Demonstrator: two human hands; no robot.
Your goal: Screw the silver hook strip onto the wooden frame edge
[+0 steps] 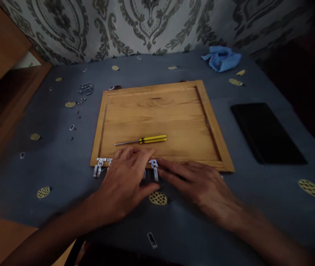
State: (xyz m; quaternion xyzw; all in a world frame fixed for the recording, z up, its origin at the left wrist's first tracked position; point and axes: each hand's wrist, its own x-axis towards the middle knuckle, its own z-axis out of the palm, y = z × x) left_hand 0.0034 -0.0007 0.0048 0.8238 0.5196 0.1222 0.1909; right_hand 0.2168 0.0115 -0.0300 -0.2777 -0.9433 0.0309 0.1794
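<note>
Two bare hands at the near edge of one wooden board [157,114]. Left hand [125,175] is palm down over the middle of a row of silvery metal hooks [154,170]; fingers bent, thumb spread out to the side. Can't tell if it grips or just presses; the palm hides it, along with whatever joins the hooks. Right hand [202,181] lies along the same edge, fingers fairly straight and close together, tips by the rightmost hook. Can't tell if it pinches anything.

Hooks sit on the board's near rim: flat lobed plates, curved prongs hanging off the edge. Leftmost plate has a screw head showing.

Board is rectangular, honey-brown, visible grain and a knot, raised frame round a sunken panel. Screwdriver [153,139] lies on it: yellow and black ribbed handle, thin steel shaft pointing left.

Left of board: loose curled hooks [86,88], shiny, in a pile, plus scattered small screws [82,101]. Right: flat black slab [268,133], smooth; crumpled blue rag [222,59] beyond.

Tablecloth [202,236]: blue-grey, yellow spotted pineapples, small white-edged dark rectangles [152,240]. Any lettering too small to read.
</note>
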